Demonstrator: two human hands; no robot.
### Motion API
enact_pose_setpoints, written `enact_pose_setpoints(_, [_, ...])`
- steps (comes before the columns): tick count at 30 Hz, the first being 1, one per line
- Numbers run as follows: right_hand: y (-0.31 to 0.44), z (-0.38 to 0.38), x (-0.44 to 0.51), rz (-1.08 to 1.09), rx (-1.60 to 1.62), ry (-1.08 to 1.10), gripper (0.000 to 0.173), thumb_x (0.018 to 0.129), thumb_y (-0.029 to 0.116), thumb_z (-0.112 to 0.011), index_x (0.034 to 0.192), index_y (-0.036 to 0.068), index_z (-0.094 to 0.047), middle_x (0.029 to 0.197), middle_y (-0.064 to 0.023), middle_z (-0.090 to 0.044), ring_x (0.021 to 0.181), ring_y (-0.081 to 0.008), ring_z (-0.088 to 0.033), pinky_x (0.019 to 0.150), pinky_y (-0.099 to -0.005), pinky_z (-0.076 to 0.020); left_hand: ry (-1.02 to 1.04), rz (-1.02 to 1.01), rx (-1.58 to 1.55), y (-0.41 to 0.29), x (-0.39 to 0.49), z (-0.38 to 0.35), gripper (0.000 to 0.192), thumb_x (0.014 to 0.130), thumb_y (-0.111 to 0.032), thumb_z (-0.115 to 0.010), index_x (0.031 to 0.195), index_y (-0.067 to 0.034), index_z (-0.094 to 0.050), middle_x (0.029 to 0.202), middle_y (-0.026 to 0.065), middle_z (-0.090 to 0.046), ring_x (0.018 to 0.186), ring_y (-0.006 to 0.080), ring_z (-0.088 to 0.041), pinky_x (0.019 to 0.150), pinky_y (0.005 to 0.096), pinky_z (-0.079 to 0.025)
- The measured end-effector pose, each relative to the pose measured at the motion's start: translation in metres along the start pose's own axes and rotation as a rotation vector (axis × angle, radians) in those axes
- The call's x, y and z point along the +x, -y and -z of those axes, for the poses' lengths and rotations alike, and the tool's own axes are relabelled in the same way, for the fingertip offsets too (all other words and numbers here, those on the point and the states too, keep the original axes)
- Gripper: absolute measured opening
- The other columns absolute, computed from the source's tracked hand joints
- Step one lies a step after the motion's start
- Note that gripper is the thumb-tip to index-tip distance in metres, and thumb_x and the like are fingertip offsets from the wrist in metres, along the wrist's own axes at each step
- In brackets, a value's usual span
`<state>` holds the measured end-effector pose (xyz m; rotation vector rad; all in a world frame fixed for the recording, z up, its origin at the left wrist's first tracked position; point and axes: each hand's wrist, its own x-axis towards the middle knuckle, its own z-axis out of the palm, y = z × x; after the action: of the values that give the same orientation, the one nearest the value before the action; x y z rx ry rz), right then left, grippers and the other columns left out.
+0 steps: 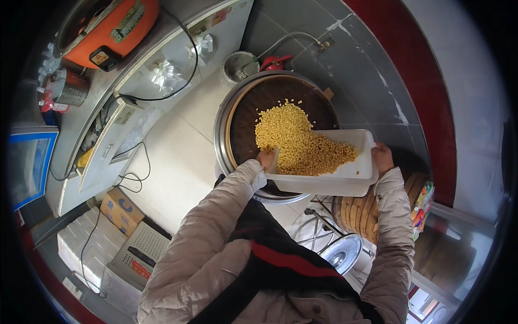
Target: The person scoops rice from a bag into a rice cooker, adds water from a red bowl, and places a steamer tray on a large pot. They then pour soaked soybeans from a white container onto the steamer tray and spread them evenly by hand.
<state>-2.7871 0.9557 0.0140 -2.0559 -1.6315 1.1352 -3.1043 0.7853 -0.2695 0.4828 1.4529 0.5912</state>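
Note:
A white plastic tub (323, 184) is tilted over a round, dark-bottomed steamer tray (247, 117). Yellow soybeans (285, 121) lie heaped on the tray and run back into the tub, where browner beans (323, 156) cover part of its floor. My left hand (266, 159) grips the tub's left end, beside the heap. At the opposite end, my right hand (383, 157) holds the tub's rim. The tray rests in a wide metal basin (220, 133). A few beans are scattered around the heap's far edge.
Stacked bamboo steamers (356, 212) stand at lower right, near a metal lid (342, 253). Behind the basin are a grey bucket (241, 67), a red kettle-like vessel (273, 63) and a tiled wall (356, 93). An orange electric pan (121, 32) tops the left counter; a cabinet door (109, 141) hangs open.

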Motion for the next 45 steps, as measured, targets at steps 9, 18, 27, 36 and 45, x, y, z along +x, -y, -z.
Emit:
enact_pose_setpoints(9, [-0.005,0.012,0.036,0.015,-0.096,0.014,0.035,0.081,0.011,-0.049,0.111,-0.008,-0.055,0.085,-0.0130,-0.062,0.076,-0.0168,-0.057,0.069,-0.0269,-0.0463,0.046,-0.162,0.284,0.028,0.001,-0.037,0.040,0.089,-0.027,-0.046,0.113,0.005,-0.050,0.083,0.0218,-0.062,0.073,0.0335,-0.061,0.062,0.0404,-0.048])
enact_pose_setpoints(18, [0.121,-0.031,-0.006,0.001,-0.183,0.096,0.042,0.080,0.014,-0.050,0.116,-0.007,-0.051,0.079,-0.0147,-0.060,0.054,-0.0171,-0.053,0.040,-0.0281,-0.0403,0.172,-0.578,0.541,0.037,-0.019,-0.034,0.061,0.085,-0.042,-0.049,0.119,0.007,-0.043,0.078,0.0252,-0.061,0.070,0.0373,-0.060,0.060,0.0448,-0.046])
enact_pose_setpoints(27, [0.148,-0.051,-0.040,0.107,-0.120,0.130,0.036,0.080,0.006,-0.049,0.113,-0.009,-0.051,0.091,-0.0169,-0.063,0.083,-0.0208,-0.059,0.075,-0.0289,-0.0460,0.127,-0.342,0.189,0.083,0.025,-0.070,0.064,0.082,-0.056,-0.047,0.098,0.005,-0.058,0.085,0.0279,-0.061,0.078,0.0411,-0.059,0.067,0.0480,-0.044])
enact_pose_setpoints(36, [0.169,-0.064,-0.055,0.088,-0.131,0.086,0.049,0.083,0.008,-0.051,0.127,-0.007,-0.038,0.073,-0.0090,-0.058,0.049,-0.0101,-0.050,0.038,-0.0226,-0.0365,0.213,-0.166,0.071,0.024,0.002,-0.047,0.049,0.087,-0.042,-0.042,0.085,0.001,-0.065,0.074,0.0176,-0.065,0.068,0.0312,-0.061,0.063,0.0426,-0.046])
enact_pose_setpoints(45, [0.200,-0.086,-0.042,0.121,-0.174,0.051,0.046,0.083,0.007,-0.050,0.127,-0.004,-0.041,0.068,-0.0058,-0.057,0.043,-0.0086,-0.047,0.034,-0.0227,-0.0330,0.093,-0.046,-0.494,0.025,0.036,-0.027,0.038,0.085,-0.034,-0.055,0.071,0.001,-0.062,0.058,0.0034,-0.052,0.055,0.0137,-0.047,0.050,0.0335,-0.038])
